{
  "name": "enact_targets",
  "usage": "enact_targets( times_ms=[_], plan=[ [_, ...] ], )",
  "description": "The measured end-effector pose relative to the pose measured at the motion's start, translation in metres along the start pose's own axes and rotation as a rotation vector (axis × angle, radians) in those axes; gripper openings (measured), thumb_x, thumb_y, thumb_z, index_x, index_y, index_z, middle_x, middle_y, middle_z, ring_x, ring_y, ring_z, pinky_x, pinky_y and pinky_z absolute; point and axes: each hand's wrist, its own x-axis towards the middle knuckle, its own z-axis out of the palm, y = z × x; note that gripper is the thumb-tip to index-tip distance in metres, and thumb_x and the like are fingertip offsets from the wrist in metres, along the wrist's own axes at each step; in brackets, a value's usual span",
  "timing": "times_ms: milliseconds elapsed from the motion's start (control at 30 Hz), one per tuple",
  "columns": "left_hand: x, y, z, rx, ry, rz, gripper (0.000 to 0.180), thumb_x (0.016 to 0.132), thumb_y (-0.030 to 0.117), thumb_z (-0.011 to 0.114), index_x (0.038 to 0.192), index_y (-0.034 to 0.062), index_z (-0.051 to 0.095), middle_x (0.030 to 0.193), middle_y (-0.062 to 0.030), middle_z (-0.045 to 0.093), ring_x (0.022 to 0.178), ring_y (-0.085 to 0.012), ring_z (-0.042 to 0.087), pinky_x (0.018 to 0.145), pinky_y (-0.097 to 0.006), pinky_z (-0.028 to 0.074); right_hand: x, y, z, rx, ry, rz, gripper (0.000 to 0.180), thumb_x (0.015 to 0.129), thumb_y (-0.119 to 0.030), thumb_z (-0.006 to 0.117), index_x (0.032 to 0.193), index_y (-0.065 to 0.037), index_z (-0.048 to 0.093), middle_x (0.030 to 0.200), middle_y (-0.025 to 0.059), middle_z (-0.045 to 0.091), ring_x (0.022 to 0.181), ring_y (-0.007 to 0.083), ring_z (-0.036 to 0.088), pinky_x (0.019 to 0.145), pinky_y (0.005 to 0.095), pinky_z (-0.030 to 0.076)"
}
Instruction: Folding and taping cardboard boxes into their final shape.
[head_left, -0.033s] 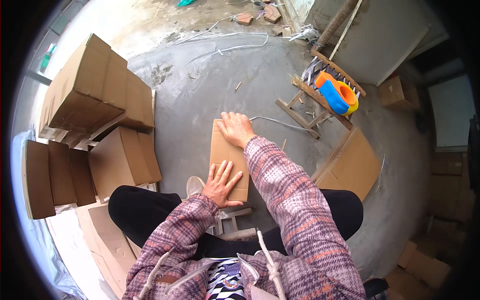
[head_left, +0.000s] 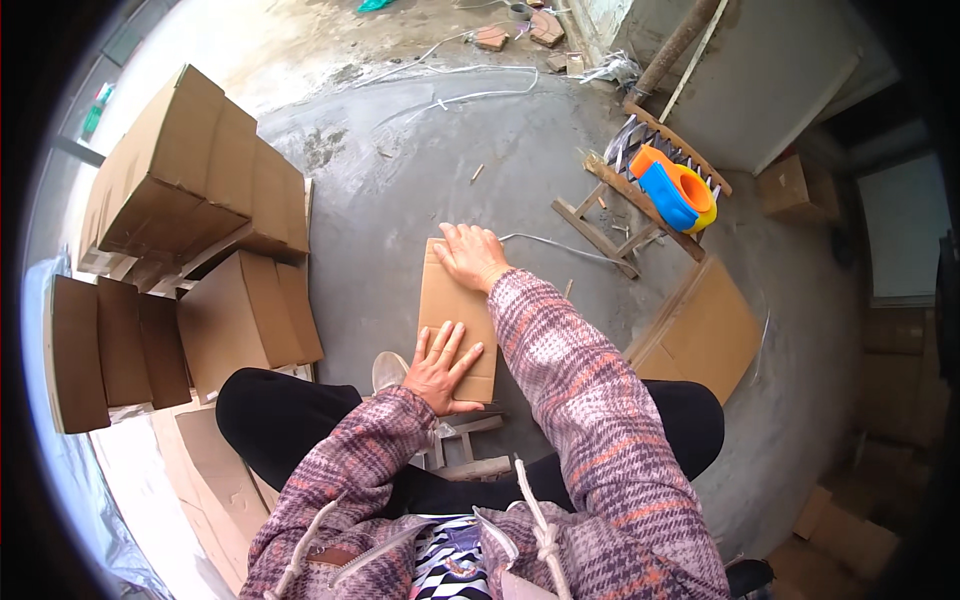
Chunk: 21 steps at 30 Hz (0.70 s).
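A flat, folded brown cardboard piece (head_left: pixel 455 290) lies lengthwise in front of me, low between my knees. My left hand (head_left: pixel 443 370) rests on its near half with the palm down and the fingers spread. At the far end, my right hand (head_left: pixel 472 255) is closed over the cardboard's edge, with the fingers bent over it and the thumb on top. The fingertips of that hand are partly hidden. Under the near end, a small wooden stool frame (head_left: pixel 475 468) shows in part.
Stacked cardboard boxes (head_left: pixel 180 165) stand at left. To the right, a wooden stool (head_left: pixel 640 200) carries orange, blue and yellow tape rolls (head_left: pixel 672 195). A flat cardboard stack (head_left: pixel 705 330) leans near my right knee. A white strap (head_left: pixel 560 246) lies on the grey floor.
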Motion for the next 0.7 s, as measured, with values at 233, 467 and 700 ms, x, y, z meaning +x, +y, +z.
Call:
enact_targets(
  times_ms=[233, 467, 700],
  plan=[
    [0.003, -0.007, -0.007, -0.049, 0.019, 0.019, 0.094, 0.073, 0.072, 0.053, 0.144, 0.0159, 0.033, 0.15, -0.0218, 0.021, 0.141, -0.0358, 0.017, 0.112, -0.057, 0.007, -0.005, 0.134, -0.206, -0.271, 0.699, 0.311, 0.051, 0.087, -0.04, 0.057, 0.114, 0.003, 0.053, 0.107, 0.0235, 0.06, 0.101, 0.0365, 0.057, 0.089, 0.0446, 0.044],
    [-0.005, -0.014, 0.003, -0.116, 0.043, 0.067, 0.09, 0.076, 0.069, 0.053, 0.143, 0.0116, 0.034, 0.149, -0.022, 0.023, 0.14, -0.0358, 0.02, 0.111, -0.056, 0.011, -0.081, 0.24, -0.228, -0.464, 0.084, 0.565, 0.068, 0.077, -0.061, 0.061, 0.103, 0.002, 0.058, 0.101, 0.0264, 0.063, 0.097, 0.0394, 0.061, 0.083, 0.0468, 0.047],
    [-0.003, -0.013, 0.012, -0.158, 0.115, 0.107, 0.089, 0.077, 0.067, 0.053, 0.143, 0.0103, 0.034, 0.149, -0.0222, 0.024, 0.14, -0.0358, 0.02, 0.112, -0.053, 0.013, -0.077, 0.246, -0.263, -0.166, 0.086, 0.452, 0.052, 0.081, -0.048, 0.066, 0.092, 0.003, 0.062, 0.086, 0.0133, 0.066, 0.073, 0.0216, 0.064, 0.068, 0.0338, 0.049]
  ],
)
